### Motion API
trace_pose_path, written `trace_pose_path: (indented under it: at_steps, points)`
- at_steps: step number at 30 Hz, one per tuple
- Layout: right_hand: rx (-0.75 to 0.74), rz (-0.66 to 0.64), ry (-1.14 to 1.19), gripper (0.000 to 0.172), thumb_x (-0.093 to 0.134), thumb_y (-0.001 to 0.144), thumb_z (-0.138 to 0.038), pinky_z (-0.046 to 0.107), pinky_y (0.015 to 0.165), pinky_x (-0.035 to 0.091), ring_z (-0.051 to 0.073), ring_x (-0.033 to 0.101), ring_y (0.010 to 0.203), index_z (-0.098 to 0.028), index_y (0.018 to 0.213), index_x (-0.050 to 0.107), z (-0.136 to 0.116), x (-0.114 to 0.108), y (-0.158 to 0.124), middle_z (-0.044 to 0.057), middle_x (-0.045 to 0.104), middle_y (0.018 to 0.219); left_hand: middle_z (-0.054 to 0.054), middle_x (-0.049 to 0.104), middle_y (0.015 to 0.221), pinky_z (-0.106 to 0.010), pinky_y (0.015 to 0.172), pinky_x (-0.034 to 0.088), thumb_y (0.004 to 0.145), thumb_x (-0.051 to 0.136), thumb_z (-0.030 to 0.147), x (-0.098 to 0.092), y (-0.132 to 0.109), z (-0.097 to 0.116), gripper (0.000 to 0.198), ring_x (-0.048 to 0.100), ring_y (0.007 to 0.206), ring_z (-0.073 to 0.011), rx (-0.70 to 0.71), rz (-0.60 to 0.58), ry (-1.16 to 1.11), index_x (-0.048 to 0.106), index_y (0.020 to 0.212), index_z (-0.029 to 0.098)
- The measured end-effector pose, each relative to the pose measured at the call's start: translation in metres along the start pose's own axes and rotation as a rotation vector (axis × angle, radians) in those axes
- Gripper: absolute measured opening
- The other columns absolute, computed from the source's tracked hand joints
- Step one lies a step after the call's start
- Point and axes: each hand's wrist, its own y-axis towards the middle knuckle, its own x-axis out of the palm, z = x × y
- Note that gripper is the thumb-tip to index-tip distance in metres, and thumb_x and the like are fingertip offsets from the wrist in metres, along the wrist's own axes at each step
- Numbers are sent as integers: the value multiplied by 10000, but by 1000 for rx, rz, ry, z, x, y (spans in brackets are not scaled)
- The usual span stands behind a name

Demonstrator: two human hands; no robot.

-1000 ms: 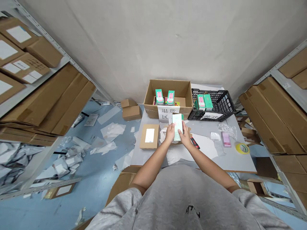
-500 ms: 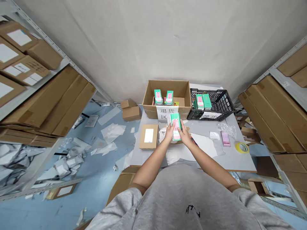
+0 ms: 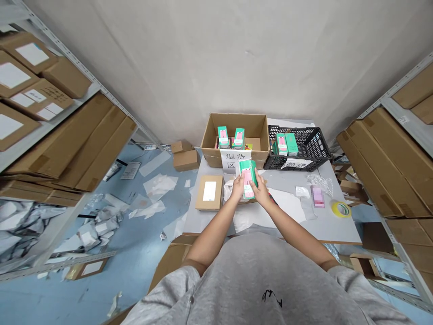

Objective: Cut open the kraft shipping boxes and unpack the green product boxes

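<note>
Well, a kraft parcel (image 3: 209,192) with a white label lay flat at the left of the grey surface (image 3: 333,231). Just right of it, the left hand (image 3: 237,187) and the right hand (image 3: 260,191) shared a closed grip on a green-and-pink carton (image 3: 248,179), held between fingers and thumbs above the surface, just below a paper sign (image 3: 236,160). The carton had turned since the first frame, its pale face giving way to the green-and-pink one, and it now leaned slightly further left than in the previous frame. Behind it, a cardboard box (image 3: 235,137) held two upright cartons (image 3: 223,137). To the right, a black plastic crate (image 3: 314,146) held two more cartons (image 3: 283,144), and a yellow tape roll (image 3: 341,209) lay farther right.
</note>
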Motion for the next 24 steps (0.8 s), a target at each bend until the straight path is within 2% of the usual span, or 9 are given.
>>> trace_pose_path:
  at_steps: [3,7,10,13,16,20,24]
  points:
    - [-8,42,-99,762,477,1131,-566,538,1209,505,345,604,1407,-313,1821,276,-5,0,-4,169,561,1524,-157,826,1172,-480,1118,585,1005,617,790,4,0,1,629,753,1227,-332,16,7,27,753,1123,187]
    - [-54,54,-228,846,554,1088,-624,614,1211,485,417,547,1467,-250,1807,315,-15,-3,-10,214,529,1614,-175,745,1401,-479,1163,562,998,695,729,6,1,2,630,718,1331,-305,-46,56,-9,653,1352,209]
    - [-112,17,-146,791,508,1115,-602,606,1233,477,388,559,1468,-224,1791,346,-18,-8,-9,206,568,1620,-180,734,1433,-486,1135,589,947,765,726,3,1,4,742,741,1299,-300,-102,44,-114,605,1443,197]
    - [-96,-14,-4,656,452,1141,-575,547,1222,510,332,604,1433,-268,1720,488,-15,-9,-5,165,606,1595,-168,762,1409,-474,1123,604,938,746,761,-1,0,7,762,764,1264,-302,-106,0,-231,641,1426,185]
    - [-58,-37,115,683,508,1112,-634,526,1247,492,317,574,1490,-300,1708,509,-8,-5,0,139,582,1647,-147,770,1403,-481,1137,595,954,714,761,-1,-4,7,733,762,1274,-305,-80,-11,-234,652,1435,211]
    - [-30,-95,263,868,573,1051,-740,527,1227,517,316,578,1498,-294,1771,387,0,-1,2,157,557,1677,-134,722,1477,-492,1186,549,949,739,729,-1,-8,9,762,711,1352,-303,51,-6,-116,591,1535,265]
    - [-29,-132,334,1001,606,1015,-789,514,1211,534,302,581,1503,-301,1812,247,5,-7,-4,181,508,1698,-129,585,1635,-451,1306,414,844,898,662,-8,-9,22,952,534,1556,-305,333,-69,92,510,1636,305]
